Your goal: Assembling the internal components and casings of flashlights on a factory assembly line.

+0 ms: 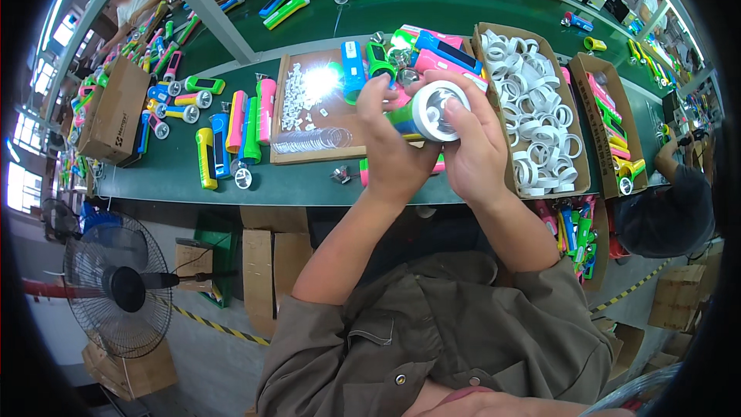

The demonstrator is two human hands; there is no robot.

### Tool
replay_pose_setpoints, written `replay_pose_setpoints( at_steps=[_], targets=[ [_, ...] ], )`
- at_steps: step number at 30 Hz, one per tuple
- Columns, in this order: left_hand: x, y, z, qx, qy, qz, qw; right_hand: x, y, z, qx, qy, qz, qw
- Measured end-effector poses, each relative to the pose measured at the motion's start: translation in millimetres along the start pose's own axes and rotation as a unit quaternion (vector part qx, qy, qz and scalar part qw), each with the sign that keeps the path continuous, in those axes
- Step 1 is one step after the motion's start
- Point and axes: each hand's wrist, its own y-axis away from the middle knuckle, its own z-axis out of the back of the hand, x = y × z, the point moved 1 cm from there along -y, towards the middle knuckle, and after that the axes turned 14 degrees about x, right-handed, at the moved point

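The torch [402, 117], held above the tabletop [170, 182], already wears its white ring [421, 118] (how tight, I cannot tell). Loose rings [536, 100] and ringless torches [250, 131] remain. The left hand [396, 156] has its fingers curled round the body; the right hand [478, 156] clamps the head, thumb across its front.

Flashlights [207, 158], boxes [116, 112] on green bench [166, 182]
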Motion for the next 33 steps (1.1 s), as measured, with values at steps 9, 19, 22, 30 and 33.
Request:
replay_pose_setpoints(
  at_steps=[9,19,22,30,33],
  targets=[
    [12,-9,18,0.201,0.152,0.090,0.963,12,-6,5,0.103,-0.005,-0.081,0.991],
    [14,-10,14,0.161,0.089,0.083,0.979,-5,-3,-1,0.055,0.033,-0.034,0.997],
    [20,-8,12,0.148,0.082,0.054,0.984,-7,-6,2,0.063,0.070,-0.041,0.995],
    [21,-7,21,0.145,0.133,0.076,0.978,2,-17,11,0.206,-0.025,-0.050,0.977],
    [14,-9,25,0.136,0.102,0.057,0.984,3,-17,13,0.210,-0.009,-0.055,0.976]
  ],
)
